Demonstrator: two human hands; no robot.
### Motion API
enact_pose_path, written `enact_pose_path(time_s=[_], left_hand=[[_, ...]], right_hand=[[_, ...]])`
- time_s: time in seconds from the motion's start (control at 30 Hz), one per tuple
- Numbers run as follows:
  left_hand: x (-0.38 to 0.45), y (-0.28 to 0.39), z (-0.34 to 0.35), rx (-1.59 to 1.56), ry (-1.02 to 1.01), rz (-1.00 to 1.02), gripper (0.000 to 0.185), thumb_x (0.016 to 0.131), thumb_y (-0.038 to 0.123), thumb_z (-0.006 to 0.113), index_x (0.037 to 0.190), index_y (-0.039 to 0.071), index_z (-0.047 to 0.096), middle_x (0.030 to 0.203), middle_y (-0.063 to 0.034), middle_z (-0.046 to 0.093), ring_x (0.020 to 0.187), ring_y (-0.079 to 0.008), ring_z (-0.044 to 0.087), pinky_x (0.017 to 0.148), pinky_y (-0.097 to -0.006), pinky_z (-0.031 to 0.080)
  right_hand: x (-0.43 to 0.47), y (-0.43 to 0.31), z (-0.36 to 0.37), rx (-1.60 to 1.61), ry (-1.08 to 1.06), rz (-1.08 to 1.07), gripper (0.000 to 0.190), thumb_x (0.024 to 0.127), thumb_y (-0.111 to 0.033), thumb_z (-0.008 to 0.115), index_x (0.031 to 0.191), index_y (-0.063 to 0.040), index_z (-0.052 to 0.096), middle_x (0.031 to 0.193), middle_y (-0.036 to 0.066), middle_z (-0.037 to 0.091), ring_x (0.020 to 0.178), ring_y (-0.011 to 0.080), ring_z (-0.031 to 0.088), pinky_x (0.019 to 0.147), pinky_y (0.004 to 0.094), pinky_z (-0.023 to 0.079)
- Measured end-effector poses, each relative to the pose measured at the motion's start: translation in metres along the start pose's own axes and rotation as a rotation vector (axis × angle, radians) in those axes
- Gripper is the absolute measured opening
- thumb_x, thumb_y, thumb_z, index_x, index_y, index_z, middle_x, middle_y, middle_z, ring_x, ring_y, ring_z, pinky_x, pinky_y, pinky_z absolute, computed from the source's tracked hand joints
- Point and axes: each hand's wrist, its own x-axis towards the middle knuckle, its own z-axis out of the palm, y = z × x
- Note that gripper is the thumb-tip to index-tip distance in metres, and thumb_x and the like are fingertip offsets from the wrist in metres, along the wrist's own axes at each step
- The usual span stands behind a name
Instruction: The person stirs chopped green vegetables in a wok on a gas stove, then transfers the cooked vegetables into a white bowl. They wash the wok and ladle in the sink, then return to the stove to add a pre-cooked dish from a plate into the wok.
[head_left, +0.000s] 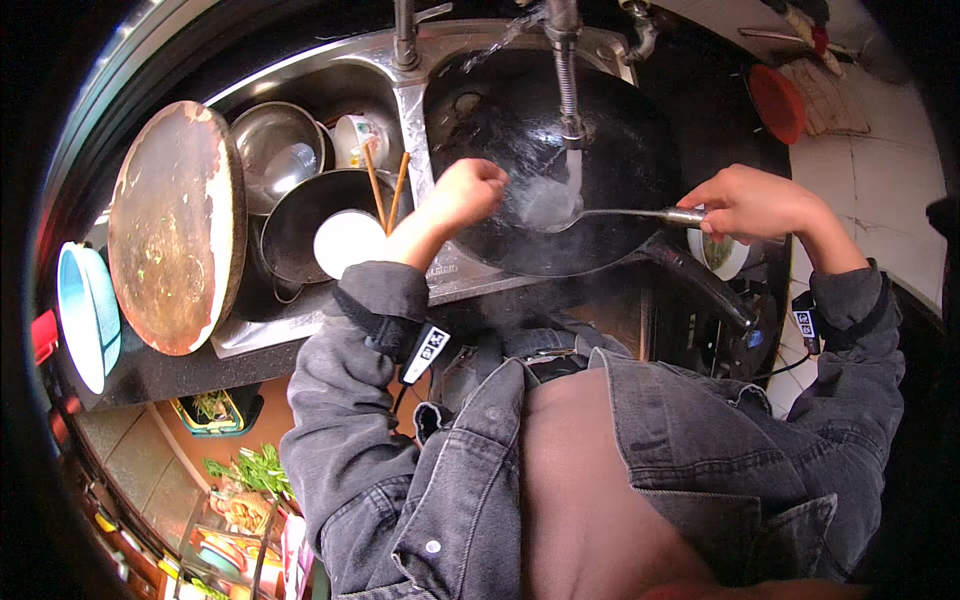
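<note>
A large black wok (495, 251) rests over the right basin of the steel double sink, its handle (709, 289) pointing toward the lower right. My right hand (754, 202) grips the metal handle of a ladle (622, 212). The ladle's bowl is under a stream of water (574, 172) from the faucet's flexible spout (565, 82), and splashing partly hides it. Above the wok's left side is my left hand (476, 187), slightly blurred, with its fingers curled in. Nothing shows in that hand. Water also sprays near the top of the wok.
In the left basin are a metal bowl (274, 154), a black pan (289, 240), a white bowl (346, 238), a patterned bowl (360, 140) and wooden chopsticks (397, 187). A round cutting board (172, 232) and a blue colander (90, 315) stand left. A dish (720, 255) sits beyond the wok's right rim.
</note>
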Motion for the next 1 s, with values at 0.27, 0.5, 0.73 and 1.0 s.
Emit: enact_pose_path(time_s=[0.27,0.5,0.73,1.0], left_hand=[[0.043,-0.008,0.026,0.18,-0.193,-0.084,0.037,0.089,0.019,0.063,0.12,-0.001,0.063,0.101,-0.014,0.069,0.089,-0.0226,0.067,0.078,-0.0351,0.055],[0.065,-0.027,0.044,0.809,-0.3,0.042,0.035,0.082,0.027,0.065,0.102,-0.001,0.07,0.102,-0.026,0.068,0.102,-0.0397,0.064,0.089,-0.0445,0.051],[0.027,-0.005,0.034,0.691,-0.232,0.151,0.037,0.083,0.022,0.066,0.113,0.0,0.065,0.109,-0.0224,0.067,0.104,-0.0391,0.063,0.092,-0.0446,0.049],[-0.012,0.003,0.041,0.609,-0.037,0.368,0.041,0.082,0.016,0.064,0.118,-0.003,0.06,0.113,-0.0271,0.063,0.109,-0.0414,0.061,0.096,-0.0459,0.048]], right_hand=[[-0.034,0.024,0.026,-0.351,0.467,-0.119,0.042,0.078,-0.007,0.066,0.119,0.0,0.064,0.104,0.021,0.068,0.091,0.0393,0.065,0.083,0.0444,0.052],[-0.064,0.052,0.035,0.006,0.594,-0.181,0.041,0.079,-0.004,0.068,0.119,-0.001,0.064,0.086,0.017,0.068,0.071,0.0286,0.066,0.067,0.0362,0.051],[-0.053,0.065,0.04,0.251,0.284,-0.169,0.039,0.079,-0.008,0.071,0.116,0.0,0.066,0.072,0.01,0.064,0.061,0.013,0.056,0.059,0.0303,0.046],[-0.019,0.053,0.032,0.278,0.214,-0.178,0.055,0.066,-0.014,0.082,0.116,0.0,0.064,0.074,0.006,0.063,0.067,0.0154,0.059,0.061,0.0309,0.045]])
